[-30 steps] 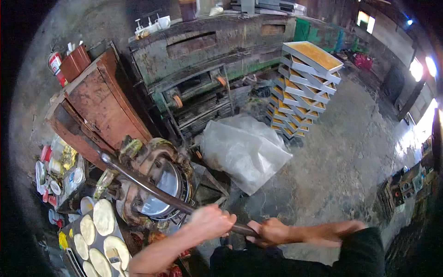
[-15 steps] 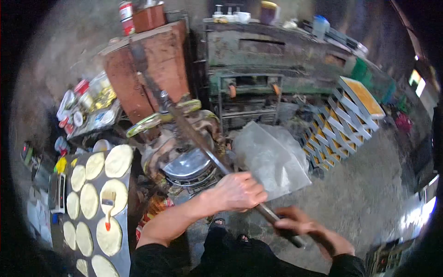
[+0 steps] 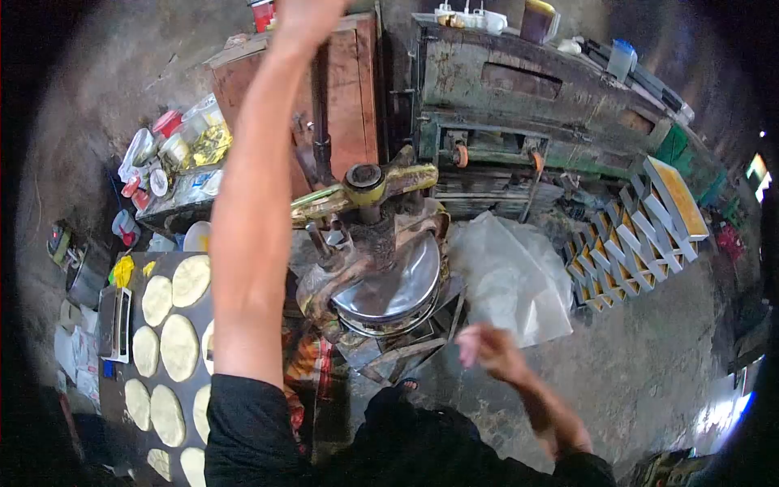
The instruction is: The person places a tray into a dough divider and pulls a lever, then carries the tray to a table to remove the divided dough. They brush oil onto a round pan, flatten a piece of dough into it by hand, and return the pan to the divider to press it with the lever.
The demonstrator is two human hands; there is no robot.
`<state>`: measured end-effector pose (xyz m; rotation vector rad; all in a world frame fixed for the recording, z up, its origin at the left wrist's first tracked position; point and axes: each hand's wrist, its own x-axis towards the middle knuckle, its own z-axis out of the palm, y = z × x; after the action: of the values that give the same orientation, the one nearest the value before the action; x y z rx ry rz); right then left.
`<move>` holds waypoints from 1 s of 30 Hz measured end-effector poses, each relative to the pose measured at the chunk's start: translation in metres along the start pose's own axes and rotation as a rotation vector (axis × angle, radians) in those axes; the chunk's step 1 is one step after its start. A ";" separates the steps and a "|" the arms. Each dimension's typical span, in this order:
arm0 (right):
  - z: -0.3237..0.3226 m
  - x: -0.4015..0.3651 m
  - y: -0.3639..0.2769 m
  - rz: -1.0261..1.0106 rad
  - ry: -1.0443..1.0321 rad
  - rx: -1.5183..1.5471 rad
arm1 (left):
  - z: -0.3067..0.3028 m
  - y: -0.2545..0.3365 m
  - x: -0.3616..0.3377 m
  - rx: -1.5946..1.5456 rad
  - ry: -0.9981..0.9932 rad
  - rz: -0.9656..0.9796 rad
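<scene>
My left hand [image 3: 307,18] is raised to the top edge of the view, its fingers cut off by the frame. A long metal bar [image 3: 321,97] rises nearly upright to that hand. Its lower end meets a screw press with a worn yellow-green crossarm [image 3: 406,177]. Under the crossarm sits a shiny round metal plate [image 3: 393,280]. My right hand [image 3: 491,353] is off the bar, in the air to the right of the press. Its fingers are smeared by motion, and I see no object in it.
Flat dough rounds [image 3: 178,347] lie on a dark table [image 3: 118,414] at left, partly hidden by my left arm. Clear plastic sheeting [image 3: 515,280] lies right of the press. Beyond it stand stacked metal trays [image 3: 633,235]. A green oven-like unit [image 3: 519,77] and reddish cabinet [image 3: 353,89] are behind.
The bar has swung from a slant across my front to nearly upright. My left hand has gone up with it. My right hand has let go of the bar.
</scene>
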<state>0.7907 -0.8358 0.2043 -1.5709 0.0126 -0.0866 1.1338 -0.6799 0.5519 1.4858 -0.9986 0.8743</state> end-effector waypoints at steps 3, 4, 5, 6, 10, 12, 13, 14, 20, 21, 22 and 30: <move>0.015 0.013 0.132 0.434 -0.056 -0.346 | -0.009 -0.051 0.002 0.215 0.090 -0.016; 0.022 0.015 0.164 0.500 -0.145 -0.433 | -0.014 -0.039 -0.002 0.243 -0.063 -0.329; 0.027 0.018 0.187 0.562 -0.235 -0.518 | -0.013 -0.064 -0.002 0.103 -0.067 -0.113; 0.038 0.022 0.202 0.577 -0.234 -0.489 | -0.019 -0.069 -0.004 0.250 -0.060 -0.221; 0.088 0.058 0.255 0.837 0.513 0.480 | -0.047 -0.011 -0.123 0.192 -0.209 -0.108; 0.098 0.081 0.266 0.805 0.680 0.752 | -0.071 0.021 -0.214 -0.166 -0.651 -0.335; 0.101 0.086 0.269 0.721 0.651 0.886 | -0.083 0.009 -0.263 -0.485 -0.967 -0.472; 0.102 0.088 0.270 0.632 0.626 1.013 | -0.095 -0.002 -0.313 -0.722 -1.280 -0.678; 0.039 0.017 0.271 0.593 0.879 0.667 | -0.137 -0.037 -0.609 -0.266 -0.670 -1.832; 0.026 -0.003 0.275 0.601 0.904 0.600 | -0.128 -0.037 -0.624 -0.290 -0.508 -2.036; 0.017 -0.023 0.278 0.598 0.974 0.504 | -0.116 -0.040 -0.638 -0.300 -0.545 -2.042; -0.025 -0.190 0.259 0.502 1.273 0.225 | 0.049 -0.015 -0.636 -0.783 -0.483 -1.902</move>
<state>0.6116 -0.8493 -0.0635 -1.0248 1.3289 -0.6478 0.9099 -0.6475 -0.0447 1.2052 0.1277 -1.1361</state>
